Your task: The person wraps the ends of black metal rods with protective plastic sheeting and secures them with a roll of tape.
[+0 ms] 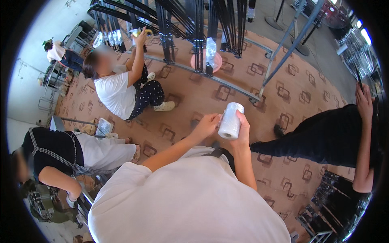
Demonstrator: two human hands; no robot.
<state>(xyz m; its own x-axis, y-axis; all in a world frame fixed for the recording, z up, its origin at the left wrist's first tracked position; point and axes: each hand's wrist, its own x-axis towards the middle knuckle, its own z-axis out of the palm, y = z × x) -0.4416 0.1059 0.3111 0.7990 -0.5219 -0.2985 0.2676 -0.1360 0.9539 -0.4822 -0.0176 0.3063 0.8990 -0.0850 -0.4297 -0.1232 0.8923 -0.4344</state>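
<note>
A white, shiny roll of plastic film (230, 117) with a hollow core is held out in front of my body. My right hand (243, 128) is wrapped round its right side, thumb along the surface. Against the roll's left side, my left hand (208, 125) has its fingers bent and pressed together. Whatever they pinch there is too small to make out.
Ahead, black bundled strips (198, 36) hang from a metal rack (227, 84), with a pink basin (219, 61) behind. A crouching person (115, 91) holds a tape roll at left. Others stand left (52, 150) and right (324, 133). Brown patterned carpet (190, 99) covers the floor.
</note>
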